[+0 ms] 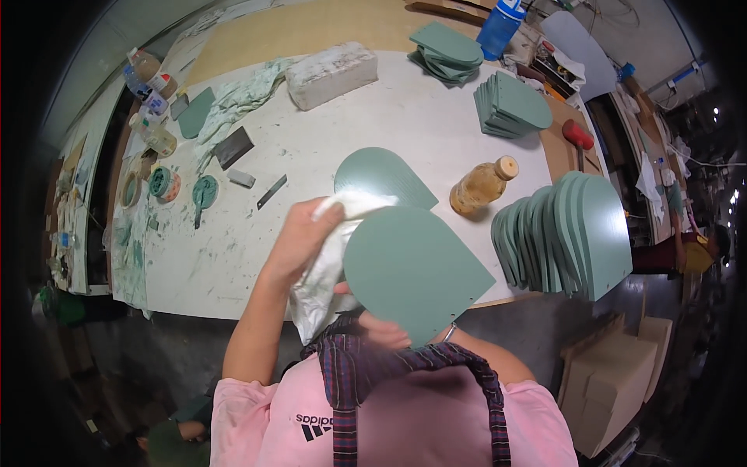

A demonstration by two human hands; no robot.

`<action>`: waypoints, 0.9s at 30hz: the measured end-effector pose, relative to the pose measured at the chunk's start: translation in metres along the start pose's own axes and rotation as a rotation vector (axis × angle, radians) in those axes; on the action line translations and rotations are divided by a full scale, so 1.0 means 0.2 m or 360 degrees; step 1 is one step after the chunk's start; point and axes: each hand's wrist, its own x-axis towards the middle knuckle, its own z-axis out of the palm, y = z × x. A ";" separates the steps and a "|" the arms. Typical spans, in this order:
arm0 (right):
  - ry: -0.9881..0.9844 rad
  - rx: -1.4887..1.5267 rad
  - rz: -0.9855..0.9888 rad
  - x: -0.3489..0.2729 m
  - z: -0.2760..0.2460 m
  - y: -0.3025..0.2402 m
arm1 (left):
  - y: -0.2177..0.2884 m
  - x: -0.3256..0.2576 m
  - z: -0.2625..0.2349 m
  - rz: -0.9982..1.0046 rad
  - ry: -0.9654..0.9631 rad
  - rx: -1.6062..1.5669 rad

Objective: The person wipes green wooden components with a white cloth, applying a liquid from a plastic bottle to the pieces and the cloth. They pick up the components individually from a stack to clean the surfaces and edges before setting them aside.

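Observation:
My left hand grips a crumpled white cloth that hangs down beside a green teardrop-shaped panel. The cloth's upper end lies along the panel's rounded edge. My right hand holds this panel up in front of me from behind and below; its fingers show past the lower left edge, slightly blurred, and the rest is hidden. Beyond it, a second green teardrop panel lies flat on the white table, partly covered by the cloth and the held panel.
At right stand a row of green panels, a bottle of brownish liquid and a red mallet. Farther back are more stacked panels and a whitish block. Leftward lie a metal blade, a dark sanding block and a green-paste tub.

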 end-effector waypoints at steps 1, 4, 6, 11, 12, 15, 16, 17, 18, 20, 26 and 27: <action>0.0017 0.0029 -0.0037 0.00 0.00 0.00 | 0.02 -0.01 0.04 0.0015 -0.0122 0.0136; 0.0131 -0.0047 -0.0046 -0.01 0.04 0.00 | -0.01 -0.04 0.12 0.0059 -0.0266 0.0161; 0.0129 -0.0079 -0.0064 -0.02 0.03 0.00 | -0.02 -0.03 0.12 -0.0136 -0.0314 0.0090; 0.0045 -0.0076 -0.0093 -0.03 0.00 0.00 | -0.07 0.02 0.11 -0.0226 -0.0275 0.0080; 0.0102 -0.0078 -0.0115 -0.03 0.01 0.00 | -0.07 0.03 0.12 -0.0232 -0.0271 -0.0036; 0.0186 -0.0069 -0.0184 -0.04 0.02 0.01 | -0.05 0.01 0.12 -0.0154 -0.0305 -0.0023; 0.0212 -0.0061 -0.0230 -0.04 0.02 0.01 | -0.04 0.00 0.12 -0.0067 -0.0344 0.0106; 0.0211 -0.0059 -0.0225 -0.04 0.02 0.00 | -0.05 0.00 0.11 -0.0067 -0.0338 0.0106; 0.0195 -0.0078 -0.0197 -0.03 0.03 -0.01 | -0.06 0.01 0.11 -0.0095 -0.0316 0.0034; 0.0179 -0.0097 -0.0166 -0.02 0.03 -0.02 | -0.06 0.01 0.09 -0.0122 -0.0293 -0.0041; 0.0173 -0.0126 -0.0176 0.00 0.02 -0.02 | -0.08 0.03 0.06 -0.0234 -0.0288 -0.0226; 0.0279 -0.0294 -0.0213 0.00 0.01 -0.03 | -0.10 0.03 0.05 -0.0212 -0.0254 -0.0225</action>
